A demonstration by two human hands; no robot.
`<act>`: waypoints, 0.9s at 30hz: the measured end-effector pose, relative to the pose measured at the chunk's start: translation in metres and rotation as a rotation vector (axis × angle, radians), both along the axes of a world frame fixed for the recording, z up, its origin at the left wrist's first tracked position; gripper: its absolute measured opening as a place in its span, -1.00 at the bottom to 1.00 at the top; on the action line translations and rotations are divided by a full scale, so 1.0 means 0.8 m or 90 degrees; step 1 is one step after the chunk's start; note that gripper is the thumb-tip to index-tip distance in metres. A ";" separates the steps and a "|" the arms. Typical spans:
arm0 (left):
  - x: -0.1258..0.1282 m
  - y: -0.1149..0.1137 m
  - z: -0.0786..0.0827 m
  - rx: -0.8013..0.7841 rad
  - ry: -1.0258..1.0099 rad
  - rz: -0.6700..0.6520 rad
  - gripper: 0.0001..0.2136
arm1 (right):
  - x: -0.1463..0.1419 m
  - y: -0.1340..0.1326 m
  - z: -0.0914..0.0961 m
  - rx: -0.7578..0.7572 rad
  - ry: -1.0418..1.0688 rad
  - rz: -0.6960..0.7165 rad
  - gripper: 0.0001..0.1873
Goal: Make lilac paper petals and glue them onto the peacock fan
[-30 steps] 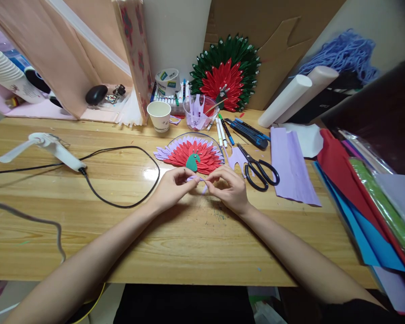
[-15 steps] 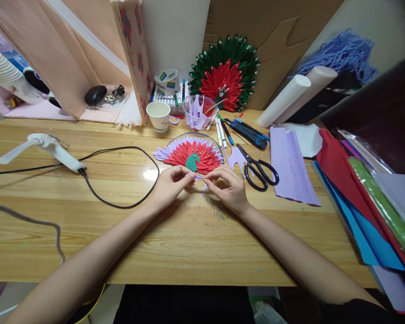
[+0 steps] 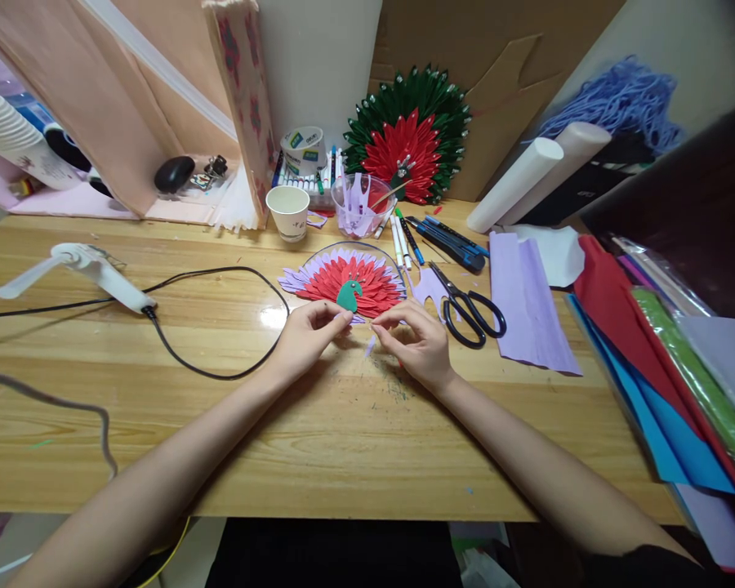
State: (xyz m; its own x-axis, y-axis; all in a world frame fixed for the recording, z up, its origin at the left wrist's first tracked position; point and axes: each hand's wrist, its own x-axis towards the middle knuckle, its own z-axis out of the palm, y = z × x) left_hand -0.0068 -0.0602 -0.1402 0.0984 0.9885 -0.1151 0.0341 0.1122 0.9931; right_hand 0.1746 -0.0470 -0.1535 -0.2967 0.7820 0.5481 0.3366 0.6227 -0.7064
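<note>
Just in front of the paper peacock (image 3: 367, 282), my left hand (image 3: 309, 335) is closed, thumb and forefinger pinched together. What it pinches is too small to make out. My right hand (image 3: 417, 339) also pinches, a short gap to the right, and a tiny pale tip shows at its fingers. The peacock lies flat, with a green head (image 3: 348, 296) and a fan of red and lilac paper feathers. Beneath the gap between my hands lies a small lilac scrap (image 3: 371, 346). Black-handled scissors (image 3: 469, 310) rest to the right of my right hand.
A lilac paper sheet (image 3: 530, 302) and stacked coloured papers (image 3: 661, 384) lie right. Behind are a paper cup (image 3: 287, 214), a clear bowl (image 3: 346, 214), a utility knife (image 3: 450, 245) and a finished red-green fan (image 3: 425, 98). A white corded tool (image 3: 107, 278) sits left.
The fingertips have drawn slightly apart; the thin sliver that spanned from one hand to the other no longer shows between them. Otherwise the hands and the peacock stay in place.
</note>
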 end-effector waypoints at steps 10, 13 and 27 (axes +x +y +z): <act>0.002 -0.003 -0.003 0.007 -0.018 -0.004 -0.79 | -0.002 0.000 0.003 0.014 -0.027 0.022 -0.83; 0.003 -0.004 -0.002 0.008 -0.019 -0.005 -0.80 | -0.003 0.001 0.001 0.009 -0.034 0.021 -0.83; 0.005 -0.006 -0.001 0.019 -0.015 -0.032 -0.80 | -0.004 0.002 0.000 0.009 -0.037 0.025 -0.93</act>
